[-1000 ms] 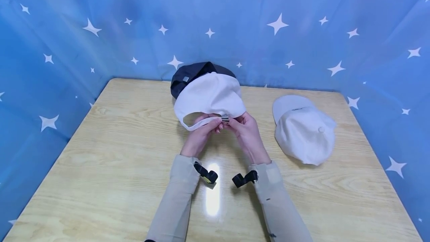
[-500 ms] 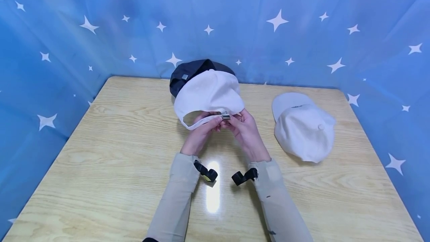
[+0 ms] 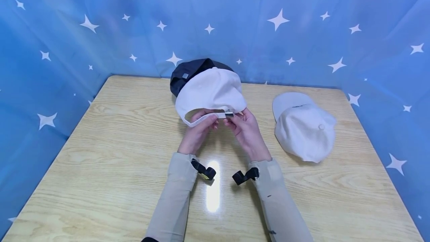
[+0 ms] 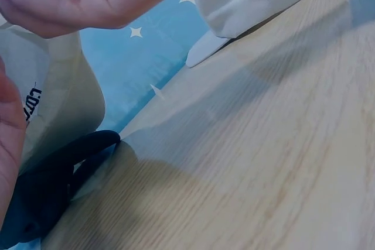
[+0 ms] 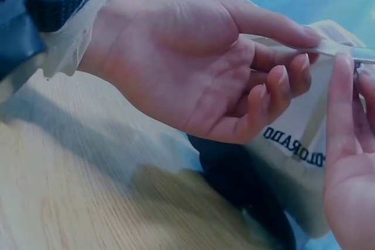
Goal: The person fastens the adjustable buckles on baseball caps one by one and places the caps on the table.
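L fingers & R fingers pinching strap of wht cap, nr buckle.

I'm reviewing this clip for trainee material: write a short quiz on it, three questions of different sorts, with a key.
1. Which part of the held white cap do the hands pinch?
A. Top of the crown
B. Back strap
C. Brim

2. True or false: the right hand is nearer the metal buckle than the left hand.

3. Fill in: in the head view, the held white cap partly covers a ____ cap, while a second white cap lies to the right on the table.

Key: 1. B; 2. True; 3. dark.
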A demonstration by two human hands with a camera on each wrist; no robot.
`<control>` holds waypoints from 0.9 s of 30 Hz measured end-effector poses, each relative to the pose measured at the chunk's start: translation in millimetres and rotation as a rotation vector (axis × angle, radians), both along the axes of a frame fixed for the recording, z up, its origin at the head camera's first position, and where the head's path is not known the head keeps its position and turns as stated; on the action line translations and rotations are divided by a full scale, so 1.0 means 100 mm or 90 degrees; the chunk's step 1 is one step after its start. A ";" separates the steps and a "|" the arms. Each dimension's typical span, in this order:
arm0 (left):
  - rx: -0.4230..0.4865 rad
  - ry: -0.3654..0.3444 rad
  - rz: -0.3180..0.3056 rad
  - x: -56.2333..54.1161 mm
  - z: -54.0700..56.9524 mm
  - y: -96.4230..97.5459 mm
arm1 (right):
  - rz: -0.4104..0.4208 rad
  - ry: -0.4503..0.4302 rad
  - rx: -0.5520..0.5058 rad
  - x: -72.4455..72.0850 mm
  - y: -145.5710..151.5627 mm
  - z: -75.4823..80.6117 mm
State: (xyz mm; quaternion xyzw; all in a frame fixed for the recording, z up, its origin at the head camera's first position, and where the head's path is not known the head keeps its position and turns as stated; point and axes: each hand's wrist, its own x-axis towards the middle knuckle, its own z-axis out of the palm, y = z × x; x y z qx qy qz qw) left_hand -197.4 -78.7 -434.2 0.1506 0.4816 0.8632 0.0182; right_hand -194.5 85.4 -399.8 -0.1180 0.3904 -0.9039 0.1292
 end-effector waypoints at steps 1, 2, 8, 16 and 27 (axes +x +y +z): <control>-0.008 0.002 0.004 -0.01 -0.01 0.00 | -0.001 -0.001 -0.001 0.00 0.00 0.00; -0.013 0.000 0.006 0.00 -0.01 0.00 | -0.002 -0.002 -0.001 0.00 0.00 0.00; -0.027 -0.021 0.003 0.05 0.10 0.01 | -0.008 -0.007 0.008 0.00 0.01 -0.01; -0.020 -0.034 -0.008 0.06 0.14 0.03 | -0.013 -0.006 0.022 0.01 -0.03 -0.01; -0.019 -0.032 -0.015 0.06 0.13 0.06 | -0.010 -0.019 0.048 0.02 -0.03 -0.01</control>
